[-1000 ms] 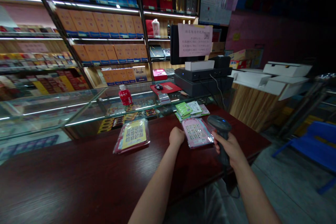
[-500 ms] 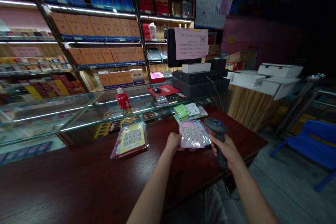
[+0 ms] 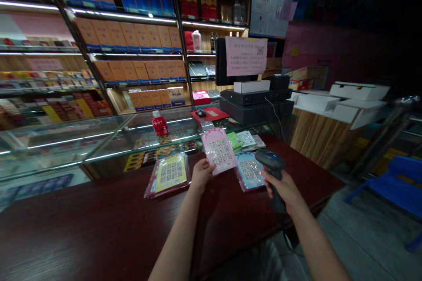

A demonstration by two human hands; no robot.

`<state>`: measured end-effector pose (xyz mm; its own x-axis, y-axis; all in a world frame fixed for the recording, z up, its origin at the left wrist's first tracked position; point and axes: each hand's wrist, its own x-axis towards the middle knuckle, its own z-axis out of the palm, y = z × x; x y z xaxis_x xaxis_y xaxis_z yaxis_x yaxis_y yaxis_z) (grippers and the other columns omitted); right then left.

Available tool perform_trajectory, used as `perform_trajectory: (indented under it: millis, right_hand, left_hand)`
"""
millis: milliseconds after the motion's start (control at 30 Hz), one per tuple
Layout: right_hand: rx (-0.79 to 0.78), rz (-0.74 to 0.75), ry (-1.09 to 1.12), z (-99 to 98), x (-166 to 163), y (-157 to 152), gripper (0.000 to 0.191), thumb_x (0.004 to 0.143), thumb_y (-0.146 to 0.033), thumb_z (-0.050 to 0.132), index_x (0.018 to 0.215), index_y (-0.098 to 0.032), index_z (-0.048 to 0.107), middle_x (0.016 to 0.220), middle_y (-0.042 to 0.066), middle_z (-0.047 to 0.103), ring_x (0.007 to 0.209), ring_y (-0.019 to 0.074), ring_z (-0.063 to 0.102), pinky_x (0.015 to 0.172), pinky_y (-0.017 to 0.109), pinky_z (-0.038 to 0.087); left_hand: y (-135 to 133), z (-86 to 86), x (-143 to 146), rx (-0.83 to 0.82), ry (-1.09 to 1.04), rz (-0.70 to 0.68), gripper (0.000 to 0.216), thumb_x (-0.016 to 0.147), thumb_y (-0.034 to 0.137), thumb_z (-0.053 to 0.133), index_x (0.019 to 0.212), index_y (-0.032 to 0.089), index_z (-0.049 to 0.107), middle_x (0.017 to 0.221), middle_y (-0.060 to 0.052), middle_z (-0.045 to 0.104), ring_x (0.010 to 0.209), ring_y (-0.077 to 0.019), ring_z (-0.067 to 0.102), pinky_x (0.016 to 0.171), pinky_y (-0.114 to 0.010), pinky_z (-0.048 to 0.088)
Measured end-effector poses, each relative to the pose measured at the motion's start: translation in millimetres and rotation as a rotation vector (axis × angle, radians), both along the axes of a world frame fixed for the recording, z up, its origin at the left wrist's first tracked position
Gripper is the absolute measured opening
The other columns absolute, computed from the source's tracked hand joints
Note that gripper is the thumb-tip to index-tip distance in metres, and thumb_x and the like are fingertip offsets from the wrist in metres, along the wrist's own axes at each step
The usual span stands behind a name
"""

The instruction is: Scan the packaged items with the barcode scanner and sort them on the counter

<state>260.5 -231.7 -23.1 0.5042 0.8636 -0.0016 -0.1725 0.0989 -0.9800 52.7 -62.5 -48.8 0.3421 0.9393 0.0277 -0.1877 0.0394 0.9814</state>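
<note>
My left hand (image 3: 202,174) pinches the lower left corner of a pink packet (image 3: 220,151) in clear plastic, with rows of small pictures on its face. It is raised off the counter and tilted. My right hand (image 3: 284,189) is wrapped round the handle of a dark barcode scanner (image 3: 271,160), whose head shows a blue light. Left of the scanner lies a light blue packet (image 3: 249,170) on top of others. A stack topped by a yellow packet (image 3: 171,171) rests to the left of my left hand. Small green and white sachets (image 3: 245,138) lie behind the blue packet.
The dark red wooden counter (image 3: 108,232) meets a glass display case (image 3: 138,134) bearing a red bottle (image 3: 160,124). A monitor (image 3: 221,63) stands over a black cash drawer (image 3: 250,109). Shelves of boxes (image 3: 128,35) line the back. A blue chair (image 3: 392,180) is at the right.
My left hand has lifted the pink packet off the pile and carried it left, uncovering the light blue packet. My right hand keeps hold of the scanner in about the same place.
</note>
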Motion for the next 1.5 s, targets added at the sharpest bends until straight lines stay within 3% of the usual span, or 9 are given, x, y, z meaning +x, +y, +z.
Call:
perform_trajectory:
  millis: [133,267,533,733,1167,1367,1500]
  right_hand:
    - [-0.003,0.049,-0.054,2.7,-14.0,12.3,0.045,0.060,-0.050,0.078,0.081,-0.017,0.056,0.048,-0.006,0.054,0.033,0.0068,0.043,0.030,0.017,0.035]
    - [-0.032,0.166,-0.160,2.9,-27.5,26.5,0.044,0.062,-0.050,0.075,0.084,-0.018,0.055,0.048,-0.007,0.053,0.033,0.0074,0.044,0.029,0.017,0.035]
    - [-0.139,0.333,-0.281,-9.4,-36.9,36.2,0.039,0.067,-0.048,0.071,0.084,-0.019,0.052,0.048,-0.007,0.053,0.032,0.0075,0.043,0.028,0.017,0.032]
    - [-0.149,0.359,-0.265,-9.2,-34.8,30.2,0.036,0.069,-0.048,0.069,0.079,-0.019,0.049,0.046,-0.008,0.051,0.031,0.0072,0.042,0.029,0.017,0.033]
    - [-0.176,0.372,-0.239,-11.4,-31.0,21.1,0.037,0.068,-0.050,0.069,0.079,-0.020,0.049,0.046,-0.008,0.051,0.032,0.0076,0.043,0.030,0.017,0.033]
    - [-0.182,0.392,-0.240,-12.3,-29.9,17.1,0.038,0.068,-0.050,0.069,0.079,-0.020,0.049,0.047,-0.008,0.050,0.032,0.0073,0.043,0.030,0.017,0.033]
    - [-0.193,0.378,-0.230,-12.9,-30.8,14.1,0.037,0.068,-0.049,0.070,0.079,-0.020,0.050,0.047,-0.008,0.049,0.032,0.0075,0.044,0.030,0.017,0.033]
  left_hand:
    - [20.7,-31.3,1.6,0.289,0.013,0.371,0.018,0.065,0.025,0.065,0.078,0.015,0.059,0.081,-0.005,0.068,0.077,-0.0173,0.064,0.075,-0.030,0.050]
    - [30.1,-49.7,2.3,0.372,0.127,0.525,0.008,0.070,0.020,0.057,0.077,0.017,0.058,0.078,-0.004,0.066,0.075,-0.0174,0.063,0.075,-0.031,0.049]
    - [29.1,-52.3,3.4,0.394,0.282,0.556,0.007,0.073,0.016,0.055,0.079,0.017,0.058,0.080,-0.003,0.066,0.076,-0.0169,0.062,0.074,-0.029,0.047]
    - [28.2,-52.2,1.2,0.426,0.412,0.620,0.006,0.073,0.018,0.055,0.067,0.019,0.053,0.064,0.001,0.057,0.063,-0.0149,0.054,0.063,-0.025,0.040]
    - [27.6,-53.6,2.7,0.390,0.281,0.565,0.002,0.073,0.019,0.053,0.075,0.019,0.054,0.071,0.000,0.060,0.067,-0.0152,0.055,0.063,-0.025,0.039]
    - [26.8,-52.9,1.5,0.427,0.373,0.623,0.014,0.072,0.020,0.055,0.062,0.020,0.045,0.059,0.003,0.048,0.058,-0.0126,0.046,0.058,-0.024,0.032]
    - [25.6,-50.8,1.7,0.414,0.369,0.617,0.015,0.072,0.020,0.055,0.061,0.019,0.045,0.058,0.004,0.048,0.057,-0.0117,0.045,0.057,-0.023,0.032]
